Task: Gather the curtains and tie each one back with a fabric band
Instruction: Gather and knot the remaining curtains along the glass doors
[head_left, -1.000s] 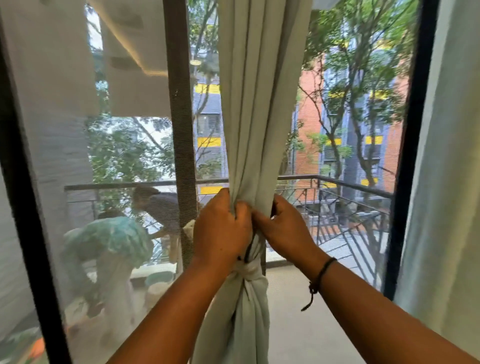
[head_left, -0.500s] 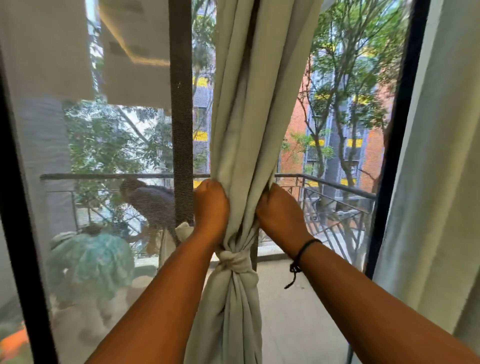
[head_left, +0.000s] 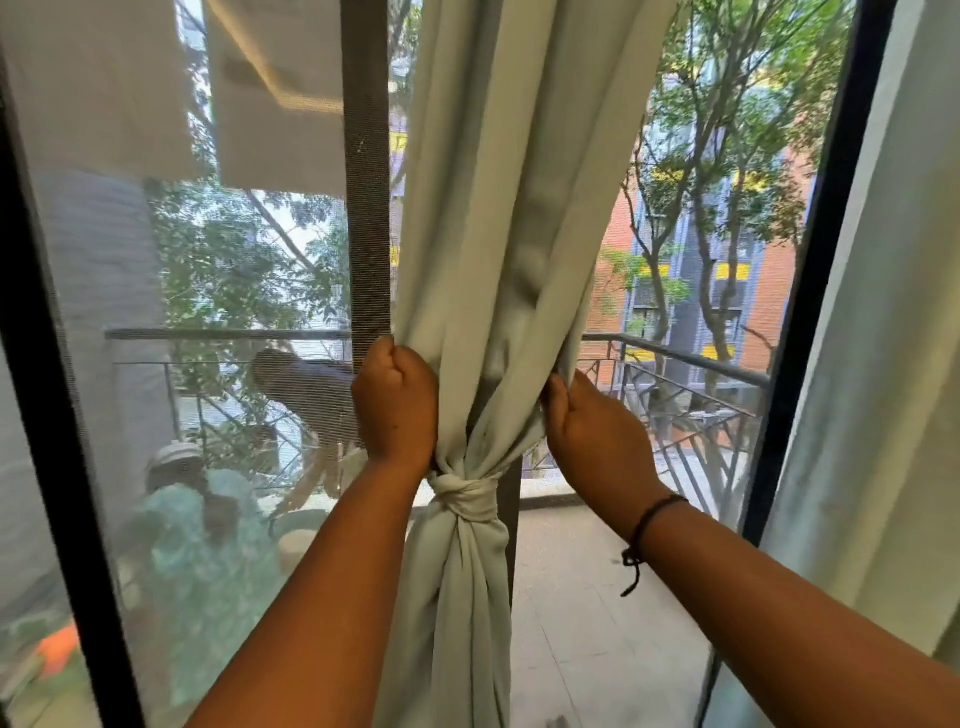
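Observation:
A pale grey-green curtain (head_left: 498, 208) hangs in the middle of the window, bunched at waist height by a knotted fabric band (head_left: 465, 496) of the same cloth. Just above the knot my left hand (head_left: 396, 402) grips the curtain's left edge in a fist. My right hand (head_left: 592, 431) pinches the right edge of the folds, which fan out wider above the band. A second curtain (head_left: 883, 364) of the same colour hangs loose along the right side.
Dark window frames (head_left: 366, 171) stand behind and left of the curtain, and another (head_left: 810, 291) runs at the right. A mesh screen (head_left: 130, 338) covers the left pane. Outside lie a balcony railing (head_left: 675, 358), people bent over, and trees.
My hands have moved apart from just above the knot to the curtain's two edges, spreading the folds above the band. The view has shifted closer.

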